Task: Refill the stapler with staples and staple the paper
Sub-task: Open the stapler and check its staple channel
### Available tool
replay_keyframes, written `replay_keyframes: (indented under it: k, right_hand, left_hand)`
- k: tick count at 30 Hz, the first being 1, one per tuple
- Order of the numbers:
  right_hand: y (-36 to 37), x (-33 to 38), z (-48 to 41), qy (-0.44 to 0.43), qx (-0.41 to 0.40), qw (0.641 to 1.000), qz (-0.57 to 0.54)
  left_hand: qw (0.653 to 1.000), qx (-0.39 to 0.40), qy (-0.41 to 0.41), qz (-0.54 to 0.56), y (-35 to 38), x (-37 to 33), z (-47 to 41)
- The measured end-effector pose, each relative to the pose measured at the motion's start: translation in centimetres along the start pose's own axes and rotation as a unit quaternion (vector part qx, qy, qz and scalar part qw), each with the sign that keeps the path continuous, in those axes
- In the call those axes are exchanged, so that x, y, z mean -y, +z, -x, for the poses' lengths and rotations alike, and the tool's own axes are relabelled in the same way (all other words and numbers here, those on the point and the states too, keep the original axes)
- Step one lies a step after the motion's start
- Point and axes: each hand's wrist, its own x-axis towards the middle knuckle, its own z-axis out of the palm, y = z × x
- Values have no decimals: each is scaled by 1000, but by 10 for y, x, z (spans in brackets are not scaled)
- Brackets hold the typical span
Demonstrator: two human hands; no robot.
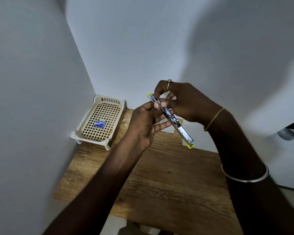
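Well, we have only the head view to go on. It shows the stapler [176, 123] swung open into one long shiny strip, lifted off the table [168, 175] and held slantwise between both hands. Our left hand [146, 122] curls round its upper part from the side, thumb on top and the other fingers bent beneath it. Our right hand [187, 102] pinches the same upper part from the far side, thumb tip and forefinger pressed close against the metal. The two thumbs nearly meet. Whether a strip of staples lies under those fingertips is too small for us to tell. The lower end, with its yellow-green tip, sticks out well past the fingers towards us, unsupported.

We judge the stapler light but stiff, its polished metal rather slippery and its hinge free to flop. So the hold belongs on the long side edges of the channel, close to where the staples go in, not on the loose end. A staple strip is brittle and would likely snap if pinched hard.

Beneath the fingers, a patch of white paper [167, 128] shows on the table. Well away to the left of the left hand's knuckles sits a pale basket [109, 100] with a small blue box of staples [99, 124] in it.
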Motion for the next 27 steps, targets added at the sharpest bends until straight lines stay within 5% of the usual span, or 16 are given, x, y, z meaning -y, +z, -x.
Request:
replay_keyframes:
  k: [11,22,27]
  right_hand:
    - [1,-2,7,-21,35,999,-8]
    - [11,-7,33,-47,-96,990,-91]
    - [11,-10,43,-69,-145,986,-42]
  left_hand:
    - [1000,6,-14,24,-3,3,-5]
    - [999,-1,-25,40,3,1,-10]
    - [998,-28,-22,52,-1,-8,-16]
